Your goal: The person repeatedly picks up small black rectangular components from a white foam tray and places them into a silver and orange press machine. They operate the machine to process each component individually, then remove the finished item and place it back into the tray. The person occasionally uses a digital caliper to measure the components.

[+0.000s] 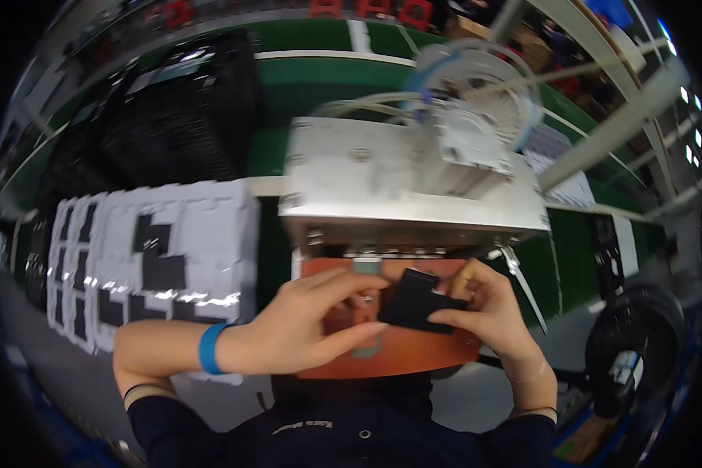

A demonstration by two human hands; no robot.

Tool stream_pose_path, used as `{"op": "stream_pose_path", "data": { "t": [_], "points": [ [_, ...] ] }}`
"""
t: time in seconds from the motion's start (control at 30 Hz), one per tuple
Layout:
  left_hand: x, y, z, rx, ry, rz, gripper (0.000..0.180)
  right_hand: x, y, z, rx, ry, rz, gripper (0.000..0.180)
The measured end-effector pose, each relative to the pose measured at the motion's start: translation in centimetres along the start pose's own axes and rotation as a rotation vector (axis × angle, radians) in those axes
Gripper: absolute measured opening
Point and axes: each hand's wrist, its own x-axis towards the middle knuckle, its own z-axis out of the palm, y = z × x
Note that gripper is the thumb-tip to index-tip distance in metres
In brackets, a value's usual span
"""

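Note:
A flat black piece with a notched, stepped outline is held up over an orange plate. My right hand pinches its right end between thumb and fingers. On the other side, my left hand has thumb and fingers apart around the piece's left edge; whether the fingertips touch it is hard to make out. Just beyond the hands stands a silver metal machine with a block-shaped unit on top. Its front opening is above the orange plate.
To the left lies a white tray with several black pieces. Behind it rise stacked black trays. A round white fan stands behind the machine. A silver lever sticks out at the right, near a black round stool.

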Motion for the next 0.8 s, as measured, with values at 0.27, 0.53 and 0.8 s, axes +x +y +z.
{"op": "stream_pose_path", "data": {
  "t": [0.27,0.53,0.8],
  "points": [
    [-7.7,-0.1,-6.0,-0.188,0.356,-0.241,0.033,3.3,-3.7,10.2,0.01,-0.183,-0.236,0.033],
    [-18.4,-11.7,-26.2,0.295,1.061,-0.424,0.049,14.1,-1.6,20.9,-0.565,-0.366,-0.746,0.04],
    [-19.8,-11.5,-23.7,1.003,0.98,-0.543,0.04,15.6,0.9,28.1,-0.808,-0.342,-0.716,0.035]
  ]
}}
